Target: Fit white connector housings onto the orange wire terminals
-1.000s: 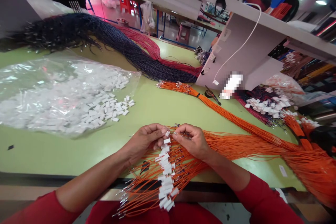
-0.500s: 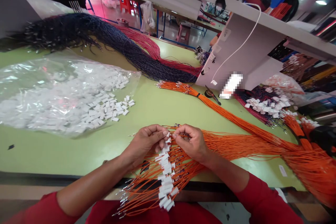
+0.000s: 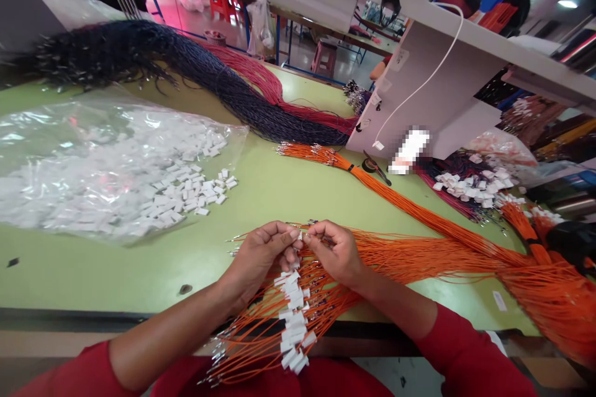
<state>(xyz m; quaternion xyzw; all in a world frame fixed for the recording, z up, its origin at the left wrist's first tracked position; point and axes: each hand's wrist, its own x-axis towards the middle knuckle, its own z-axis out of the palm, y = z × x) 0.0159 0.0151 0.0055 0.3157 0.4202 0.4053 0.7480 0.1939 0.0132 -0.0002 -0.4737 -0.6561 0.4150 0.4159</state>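
My left hand (image 3: 270, 247) pinches a small white connector housing (image 3: 299, 236) between thumb and fingertips. Close against it, my right hand (image 3: 336, 250) has thumb and forefinger closed on the end of an orange wire, mostly hidden by the fingers. Below both hands a column of white connector housings (image 3: 294, 319) hangs on the ends of orange wires. The spread of orange wires (image 3: 410, 257) runs from under my right hand to the right. Loose metal-tipped wire ends (image 3: 216, 356) stick out at the lower left, over the table's front edge.
A clear plastic bag (image 3: 93, 167) spills white housings onto the green table (image 3: 209, 273). Dark blue wires (image 3: 242, 93) and red wires (image 3: 261, 77) lie along the back. A tied orange bundle (image 3: 386, 192), small black snips (image 3: 375, 167) and a grey partition (image 3: 419, 87) stand farther right.
My fingertips have drawn slightly closer together around the white housing. The camera view has shifted a little; the other things stay where they were.
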